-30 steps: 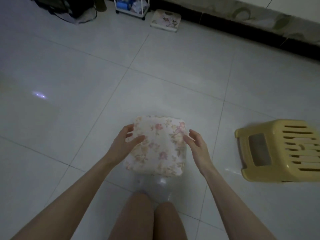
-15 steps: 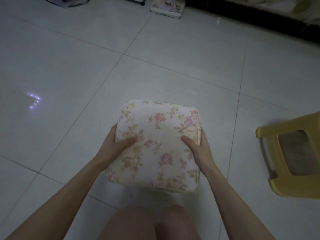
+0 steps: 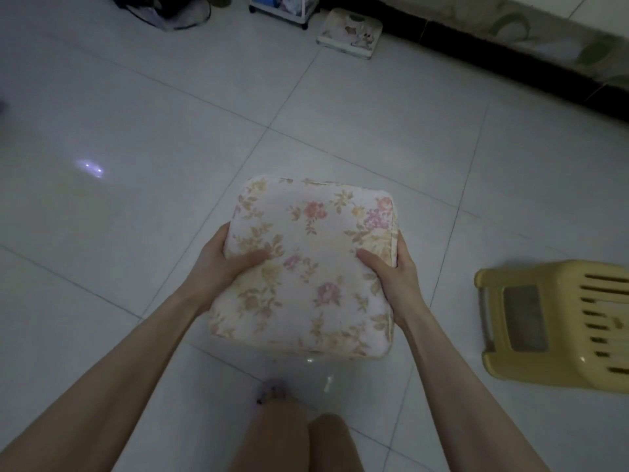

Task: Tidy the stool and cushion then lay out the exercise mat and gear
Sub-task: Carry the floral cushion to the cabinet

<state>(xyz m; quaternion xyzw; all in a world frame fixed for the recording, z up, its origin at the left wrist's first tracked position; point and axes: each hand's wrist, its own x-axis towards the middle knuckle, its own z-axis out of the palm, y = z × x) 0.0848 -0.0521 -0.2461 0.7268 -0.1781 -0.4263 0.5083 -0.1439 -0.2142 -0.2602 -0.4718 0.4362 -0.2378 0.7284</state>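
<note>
Our left hand point(image 3: 221, 264) and right hand point(image 3: 391, 270) clasp the floral cushion point(image 3: 306, 267) by its 2 sides, thumbs pressed on top and fingers wrapped round the edges. We hold it before our knees, over the tiled floor point(image 3: 170, 131). The yellow stool point(image 3: 558, 325) lies tipped on its side to the right. Beyond sits what is probably a bathroom scale point(image 3: 350, 34).

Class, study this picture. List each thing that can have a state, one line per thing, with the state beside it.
cushion: held up off the floor, flat, top face up
left hand: grips the cushion's left edge, thumb on top
right hand: grips the cushion's right edge, thumb on top
stool: on the floor, untouched
scale: flat on the floor, untouched
</note>
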